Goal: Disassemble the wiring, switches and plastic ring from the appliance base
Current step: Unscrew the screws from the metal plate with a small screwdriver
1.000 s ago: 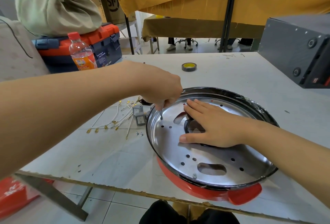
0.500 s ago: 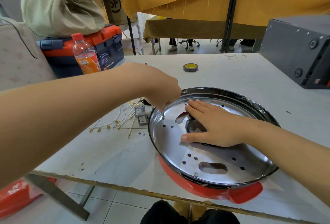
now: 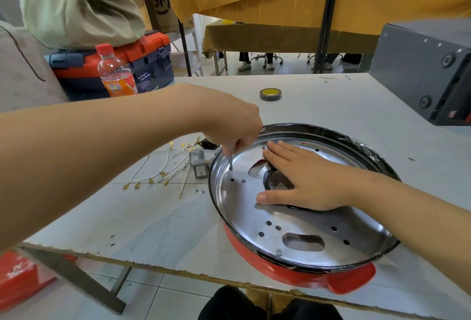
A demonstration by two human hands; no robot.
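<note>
I note the appliance base (image 3: 300, 276) lying on the white bench (image 3: 158, 222), close to its near edge: a round, shallow body with a glossy red shell, a black rim and a polished, perforated metal plate (image 3: 300, 228) facing up, its red tab handle pointing toward the near edge. My right hand (image 3: 305, 182) lies flat on the plate's centre, fingers straight and pointing to the left, over a black plastic ring (image 3: 267, 179) that is partly hidden. My left hand (image 3: 234, 128) has its grip curled around a slim metal screwdriver (image 3: 230, 161), whose shaft stands nearly upright with the tip on the plate near the base's left rim. Just left of the base lie white wires (image 3: 165, 166) with brass terminals, two grey rocker switches (image 3: 198, 164) and two small loose screws (image 3: 199, 190). Beyond the base sits a roll of tape (image 3: 270, 94).
</note>
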